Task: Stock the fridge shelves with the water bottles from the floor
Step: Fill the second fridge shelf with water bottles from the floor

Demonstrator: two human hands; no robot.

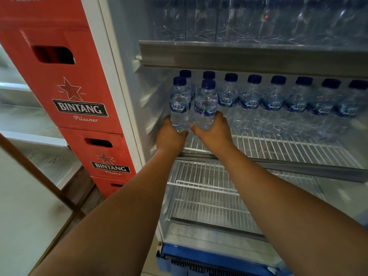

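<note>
To your far left the stacked red crates (79, 86) stand against the fridge's outer wall, out of your reach path. Just inside that wall, your left hand (171, 134) is curled round the base of the left bottle (180, 104). You grip it low, probably so the cap clears the shelf rail above. The bottle stands upright at the left end of the wire shelf (288, 148), either touching the wires or just above them; I cannot tell which. Beside it, your right hand (215, 132) wraps the lower part of the right bottle (206, 108) the same way, and the two bottles are side by side, nearly touching. You appear to be starting a second row, directly in front of the two leftmost bottles of the back row (274, 98). That row lines the rear of the shelf out to the right edge, labels facing you. Starting at the wall likely gives each new pair something to brace against. Further right, the wires in front of the back row show through, so much stocking seems left.
</note>
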